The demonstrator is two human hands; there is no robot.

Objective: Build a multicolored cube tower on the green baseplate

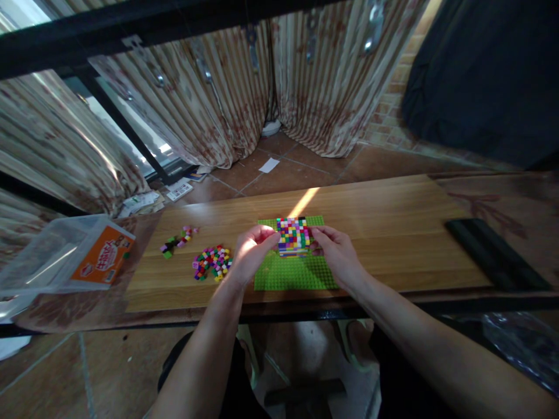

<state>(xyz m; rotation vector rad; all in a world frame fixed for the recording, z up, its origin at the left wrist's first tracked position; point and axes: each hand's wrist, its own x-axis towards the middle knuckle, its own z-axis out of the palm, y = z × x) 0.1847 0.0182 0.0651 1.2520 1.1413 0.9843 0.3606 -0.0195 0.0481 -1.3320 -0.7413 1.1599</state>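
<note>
A multicoloured block of toy bricks [293, 235] stands on a green studded baseplate [292, 274] in the middle of the wooden board. My left hand [254, 247] has its thumb and fingers closed at the block's left side. On the opposite side, my right hand [338, 250] grips the block's right edge with bent fingers. Where the fingertips meet the bricks, small details are hard to make out. A pile of loose bricks [213, 262] lies left of the baseplate, close to my left wrist.
More loose bricks [177, 243] lie farther left on the wooden board [393, 233]. A clear plastic box [52, 250] with an orange label stands at the far left. A dark flat object [495, 253] rests at the right end. Curtains [209, 105] hang behind.
</note>
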